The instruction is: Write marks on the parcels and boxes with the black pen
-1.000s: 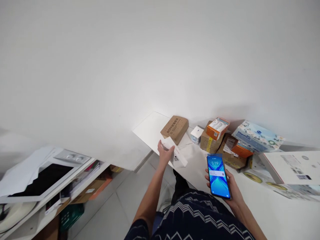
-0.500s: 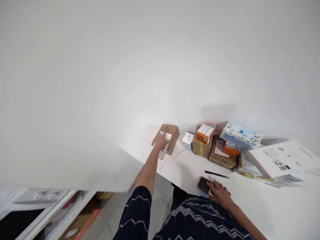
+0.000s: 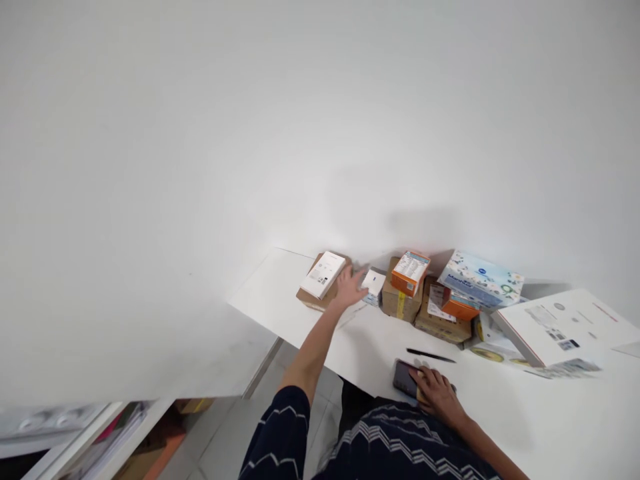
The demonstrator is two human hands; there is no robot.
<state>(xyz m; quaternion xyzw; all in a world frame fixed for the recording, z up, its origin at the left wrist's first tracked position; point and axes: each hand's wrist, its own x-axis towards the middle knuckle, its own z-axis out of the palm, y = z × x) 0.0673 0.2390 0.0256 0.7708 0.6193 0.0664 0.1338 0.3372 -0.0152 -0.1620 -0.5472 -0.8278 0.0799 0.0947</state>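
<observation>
My left hand [image 3: 349, 288] reaches across the white table with its fingers apart and nothing in its grasp. It is between a brown cardboard box [image 3: 311, 301] and a small white-and-blue box [image 3: 374, 283], fingertips close to the small box; whether they touch I cannot tell. On the brown box lies a flat white box [image 3: 324, 275] with small print. Near the front edge, my right hand [image 3: 441, 398] is closed over a dark phone [image 3: 403, 377] lying on the table. A small tan piece shows under its fingers, too covered to identify. Just beyond lies a black pen [image 3: 431, 355].
Along the wall stand brown cartons [image 3: 400, 298], an orange-and-white box [image 3: 411, 272], a blue-and-white patterned box [image 3: 483, 277] and a tilted large white box [image 3: 570, 323]. A shelf unit [image 3: 107, 433] with papers and boxes stands lower left, beyond a strip of tiled floor [image 3: 215, 427].
My left hand has set the flat white box on the brown box, let go and moved right. My right hand has lowered the phone to the table; its lit screen is no longer visible.
</observation>
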